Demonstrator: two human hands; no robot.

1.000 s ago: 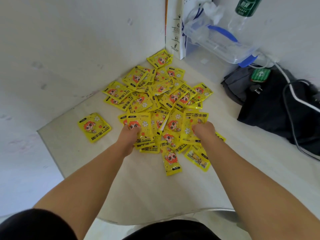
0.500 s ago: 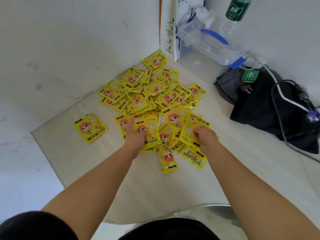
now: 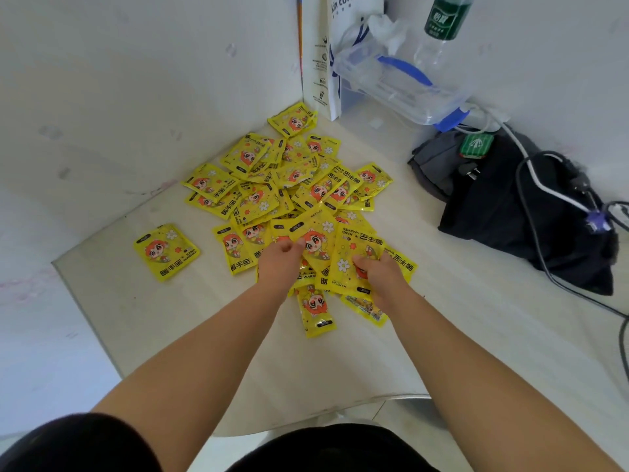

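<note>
place: home or dorm desk nook, white walls meeting at 12 o'clock
surface: pale wood-grain tabletop
clutter: black fabric bag at 2 o'clock, clear plastic box and green-label bottle at 1 o'clock

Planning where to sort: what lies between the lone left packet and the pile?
Head view: only bare tabletop between lone packet and pile.

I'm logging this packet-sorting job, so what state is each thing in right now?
Left hand: pinches the top packet by its edge.
Right hand: grips the flower packet.
Packet pile: overlapping in a loose heap.
Lone packet: flat, face up, apart from the pile.
Bottle: upright.
Plug: unplugged, on the black bag.
Paper bag: standing in the corner.
</note>
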